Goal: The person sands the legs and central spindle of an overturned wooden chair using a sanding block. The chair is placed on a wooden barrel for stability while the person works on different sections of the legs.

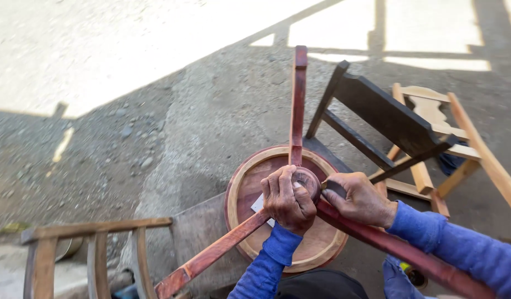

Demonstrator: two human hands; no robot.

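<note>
Gripping the round wooden hub (308, 180) at frame centre, the left hand (287, 198) is curled closed over it; the right hand (359, 198) pinches a small dark piece (334, 188) against it. A slip could scrape knuckles or the reddish legs (297, 105). What that piece is stays unclear.

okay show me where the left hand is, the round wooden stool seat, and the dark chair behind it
left hand (287, 198): head view, on the back of the hand, over the hub where the legs meet.
round wooden stool seat (245, 176): head view, on its pale left rim.
dark chair (385, 113): head view, on the broad back panel.
</note>
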